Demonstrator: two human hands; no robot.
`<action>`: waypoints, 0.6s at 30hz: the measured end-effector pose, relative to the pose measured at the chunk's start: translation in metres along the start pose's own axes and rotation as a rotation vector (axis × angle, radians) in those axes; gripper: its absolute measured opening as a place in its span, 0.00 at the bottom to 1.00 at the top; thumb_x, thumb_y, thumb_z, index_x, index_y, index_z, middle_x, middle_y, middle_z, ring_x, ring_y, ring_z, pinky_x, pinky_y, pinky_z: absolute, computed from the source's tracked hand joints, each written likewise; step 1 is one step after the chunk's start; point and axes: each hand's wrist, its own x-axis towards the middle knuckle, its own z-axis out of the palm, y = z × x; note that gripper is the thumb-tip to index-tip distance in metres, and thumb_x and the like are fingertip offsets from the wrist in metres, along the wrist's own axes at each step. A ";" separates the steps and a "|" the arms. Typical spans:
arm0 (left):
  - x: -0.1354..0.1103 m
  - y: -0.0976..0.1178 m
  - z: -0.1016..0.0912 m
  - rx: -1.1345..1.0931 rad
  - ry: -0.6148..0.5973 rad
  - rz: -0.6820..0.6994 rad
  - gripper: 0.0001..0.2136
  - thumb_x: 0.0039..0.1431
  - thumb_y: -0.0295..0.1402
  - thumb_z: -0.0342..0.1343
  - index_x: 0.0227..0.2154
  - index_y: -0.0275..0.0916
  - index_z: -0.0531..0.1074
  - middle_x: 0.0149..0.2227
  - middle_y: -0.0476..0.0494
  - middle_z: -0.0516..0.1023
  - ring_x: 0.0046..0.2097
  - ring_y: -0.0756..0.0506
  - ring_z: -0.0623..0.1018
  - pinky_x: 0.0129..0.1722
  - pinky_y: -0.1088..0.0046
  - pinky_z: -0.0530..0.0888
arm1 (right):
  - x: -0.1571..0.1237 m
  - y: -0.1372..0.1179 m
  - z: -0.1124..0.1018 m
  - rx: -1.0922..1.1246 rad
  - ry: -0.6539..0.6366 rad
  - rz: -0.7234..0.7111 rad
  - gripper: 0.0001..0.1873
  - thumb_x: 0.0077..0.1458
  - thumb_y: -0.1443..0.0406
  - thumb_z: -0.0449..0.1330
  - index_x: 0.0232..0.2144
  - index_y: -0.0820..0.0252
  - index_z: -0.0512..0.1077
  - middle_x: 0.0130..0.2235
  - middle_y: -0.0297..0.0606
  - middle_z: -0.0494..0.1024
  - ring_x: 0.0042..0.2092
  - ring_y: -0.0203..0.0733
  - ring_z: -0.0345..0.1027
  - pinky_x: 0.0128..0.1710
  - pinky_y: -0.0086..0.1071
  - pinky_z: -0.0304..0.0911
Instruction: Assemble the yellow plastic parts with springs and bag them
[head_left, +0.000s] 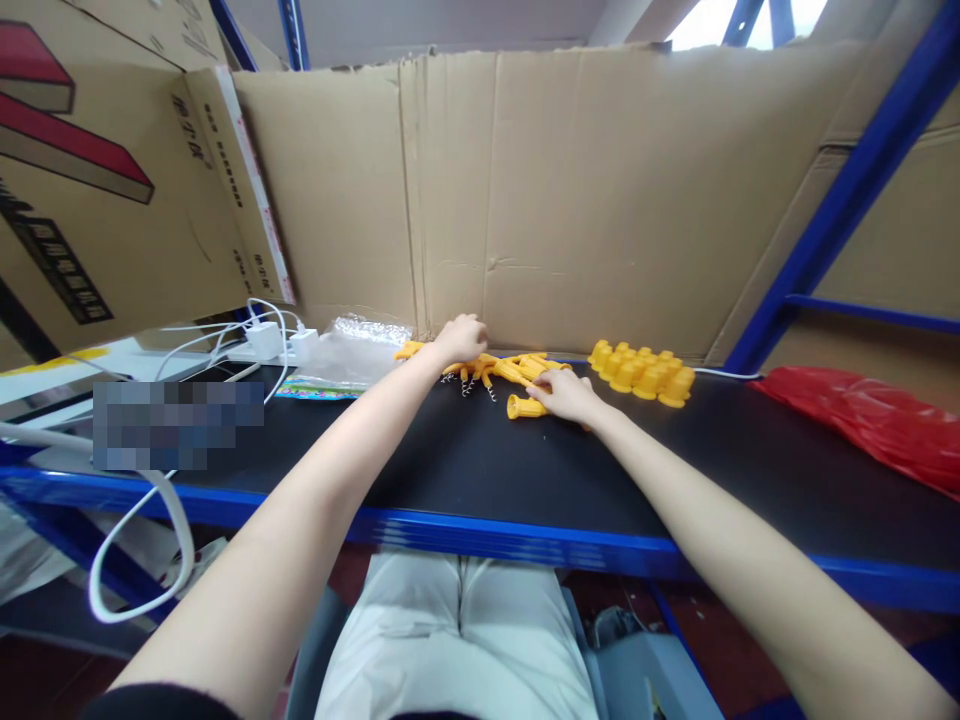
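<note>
My left hand (pixel 463 340) reaches to the back of the table, fingers curled down over several yellow-handled corkscrews (pixel 480 370). Their metal spirals point toward me. What its fingertips hold, if anything, is hidden. My right hand (pixel 571 397) is to the right, its fingers closed round a yellow plastic sleeve (pixel 525 407) that lies on its side with its round open end facing left. Just behind this hand, more yellow sleeves (pixel 521 369) lie in a loose pile that meets the corkscrews.
Yellow cup-shaped pieces (pixel 643 372) stand in rows at the right. A red plastic bag (pixel 870 420) lies farther right. Clear plastic packaging (pixel 352 355), white chargers (pixel 262 340) and cables are at the left. A cardboard wall (pixel 600 200) closes off the back of the black table (pixel 480 470).
</note>
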 end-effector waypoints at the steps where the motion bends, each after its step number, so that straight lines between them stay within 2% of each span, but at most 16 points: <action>1: 0.000 0.008 0.000 -0.033 -0.022 0.035 0.15 0.54 0.31 0.47 0.41 0.38 0.75 0.43 0.40 0.75 0.45 0.43 0.73 0.45 0.69 0.69 | 0.001 0.000 0.001 0.014 0.000 0.002 0.18 0.57 0.55 0.50 0.42 0.56 0.72 0.49 0.42 0.72 0.54 0.52 0.60 0.48 0.47 0.56; 4: -0.003 0.036 0.002 -0.106 -0.124 0.164 0.16 0.51 0.29 0.49 0.41 0.39 0.75 0.38 0.43 0.78 0.40 0.46 0.76 0.40 0.73 0.70 | 0.002 0.001 0.003 0.035 0.006 0.000 0.18 0.57 0.55 0.50 0.42 0.55 0.73 0.48 0.42 0.74 0.52 0.52 0.61 0.47 0.46 0.57; 10: -0.014 0.080 0.007 -0.105 -0.285 0.346 0.12 0.54 0.36 0.50 0.32 0.38 0.76 0.33 0.42 0.79 0.34 0.45 0.77 0.35 0.72 0.70 | 0.004 0.012 0.001 -0.015 0.005 -0.078 0.14 0.53 0.61 0.52 0.39 0.55 0.74 0.45 0.41 0.75 0.48 0.49 0.66 0.44 0.42 0.60; 13: -0.017 0.086 0.006 -0.138 -0.329 0.409 0.13 0.54 0.41 0.51 0.33 0.37 0.75 0.32 0.43 0.78 0.35 0.45 0.77 0.36 0.71 0.71 | 0.005 0.019 -0.004 -0.002 0.012 -0.123 0.12 0.50 0.65 0.55 0.37 0.56 0.75 0.43 0.40 0.76 0.44 0.45 0.68 0.41 0.35 0.61; 15: -0.018 0.085 0.008 -0.161 -0.337 0.434 0.15 0.51 0.43 0.55 0.36 0.38 0.73 0.33 0.43 0.78 0.35 0.44 0.77 0.36 0.71 0.71 | 0.004 0.020 -0.007 0.011 0.015 -0.142 0.11 0.50 0.65 0.55 0.34 0.59 0.75 0.38 0.39 0.77 0.39 0.42 0.69 0.37 0.31 0.61; 18: -0.021 0.083 0.011 -0.135 -0.341 0.395 0.16 0.45 0.37 0.59 0.38 0.37 0.72 0.34 0.43 0.77 0.36 0.43 0.76 0.36 0.71 0.71 | 0.001 0.018 -0.011 0.012 0.004 -0.170 0.11 0.51 0.65 0.53 0.30 0.60 0.76 0.31 0.38 0.77 0.33 0.39 0.69 0.32 0.29 0.59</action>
